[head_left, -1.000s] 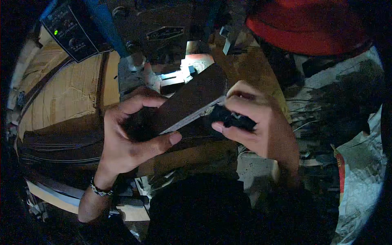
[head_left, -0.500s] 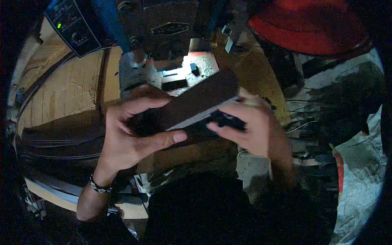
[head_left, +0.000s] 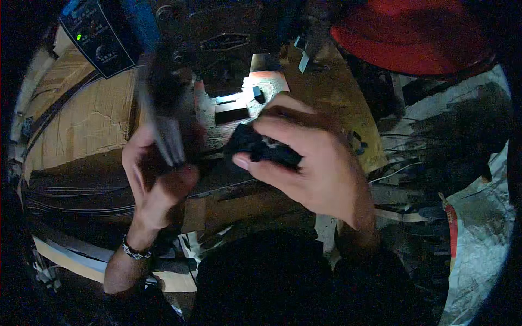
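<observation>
My left hand (head_left: 152, 190) is closed around a dark, flat stack (head_left: 173, 141) with a pale, layered edge. The stack stands tilted nearly upright and is smeared by motion, so its exact kind does not show. To its right, my right hand (head_left: 321, 168) grips a soft-looking black bundle (head_left: 242, 144) between thumb and fingers; whether it is cloth or something else I cannot tell. Both hands are raised in front of a machine's brightly lit work plate (head_left: 272, 81), which has a dark rectangular slot and a small dark block (head_left: 257, 94) on it.
A control box (head_left: 103, 41) with a green light is at the upper left, above a large sheet of cardboard (head_left: 89, 122). A red round object (head_left: 413, 41) fills the upper right. Cables and a crumpled pale sack (head_left: 481, 217) lie on the right.
The dark stack has swung from lying slantwise across both hands to nearly upright in my left hand, further left. My right hand has come away from it and shows the black bundle more fully.
</observation>
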`<action>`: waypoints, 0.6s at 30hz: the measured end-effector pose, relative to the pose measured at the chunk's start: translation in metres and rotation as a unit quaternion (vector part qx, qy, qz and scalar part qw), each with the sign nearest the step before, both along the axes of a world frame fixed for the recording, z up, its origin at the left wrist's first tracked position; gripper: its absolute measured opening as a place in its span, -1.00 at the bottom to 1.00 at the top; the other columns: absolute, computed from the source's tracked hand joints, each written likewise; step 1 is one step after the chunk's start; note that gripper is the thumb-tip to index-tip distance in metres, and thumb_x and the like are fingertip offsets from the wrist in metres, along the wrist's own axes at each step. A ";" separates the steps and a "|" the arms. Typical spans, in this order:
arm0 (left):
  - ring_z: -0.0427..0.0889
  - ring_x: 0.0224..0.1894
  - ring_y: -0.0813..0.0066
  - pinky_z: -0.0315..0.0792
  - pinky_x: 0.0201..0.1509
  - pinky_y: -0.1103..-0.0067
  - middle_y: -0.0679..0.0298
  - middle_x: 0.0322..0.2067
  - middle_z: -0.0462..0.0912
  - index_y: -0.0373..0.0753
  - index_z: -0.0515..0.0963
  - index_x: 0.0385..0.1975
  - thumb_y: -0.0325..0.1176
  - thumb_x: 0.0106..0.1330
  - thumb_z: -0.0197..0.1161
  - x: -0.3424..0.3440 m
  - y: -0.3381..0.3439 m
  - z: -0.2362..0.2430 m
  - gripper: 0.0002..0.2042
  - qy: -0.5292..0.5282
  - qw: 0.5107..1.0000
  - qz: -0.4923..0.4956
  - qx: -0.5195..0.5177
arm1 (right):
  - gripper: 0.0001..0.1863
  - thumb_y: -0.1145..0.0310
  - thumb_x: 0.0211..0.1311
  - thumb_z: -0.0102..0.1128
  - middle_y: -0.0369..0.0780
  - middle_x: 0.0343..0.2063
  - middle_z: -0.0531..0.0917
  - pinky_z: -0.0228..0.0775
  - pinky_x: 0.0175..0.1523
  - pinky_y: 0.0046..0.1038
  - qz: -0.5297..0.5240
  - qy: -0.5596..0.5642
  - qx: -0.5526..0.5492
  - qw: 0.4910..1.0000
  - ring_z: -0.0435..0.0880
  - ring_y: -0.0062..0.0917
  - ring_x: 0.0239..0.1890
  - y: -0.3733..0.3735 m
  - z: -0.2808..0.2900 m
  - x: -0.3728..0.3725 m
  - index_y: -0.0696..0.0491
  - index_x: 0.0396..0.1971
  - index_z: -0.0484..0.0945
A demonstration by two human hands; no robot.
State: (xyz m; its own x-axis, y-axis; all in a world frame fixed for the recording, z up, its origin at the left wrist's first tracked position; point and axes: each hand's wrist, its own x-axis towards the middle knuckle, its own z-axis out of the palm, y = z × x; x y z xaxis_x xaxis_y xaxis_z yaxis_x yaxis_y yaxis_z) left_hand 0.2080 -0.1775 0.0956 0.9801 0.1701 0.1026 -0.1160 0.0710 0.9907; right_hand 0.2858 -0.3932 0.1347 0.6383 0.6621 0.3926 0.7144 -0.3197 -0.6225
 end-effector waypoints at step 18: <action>0.55 -0.13 0.53 0.41 0.04 0.55 0.26 -0.18 0.61 -0.35 0.54 -0.12 -0.35 -0.09 0.36 0.001 -0.008 0.005 -0.55 -0.050 0.997 0.022 -0.063 | -0.69 0.38 0.03 0.48 -0.13 -0.26 0.52 0.46 -0.18 -0.36 0.051 -0.003 -0.055 0.997 0.60 -0.34 -0.26 -0.007 0.003 -0.005 0.23 -0.31 0.58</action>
State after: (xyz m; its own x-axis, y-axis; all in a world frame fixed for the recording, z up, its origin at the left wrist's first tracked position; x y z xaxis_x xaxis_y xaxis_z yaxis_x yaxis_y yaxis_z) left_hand 0.2091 -0.1858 0.1005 0.9574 0.2294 0.1751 -0.2197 0.1860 0.9577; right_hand 0.2807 -0.3998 0.1377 0.5634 0.7625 0.3180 0.7506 -0.3116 -0.5826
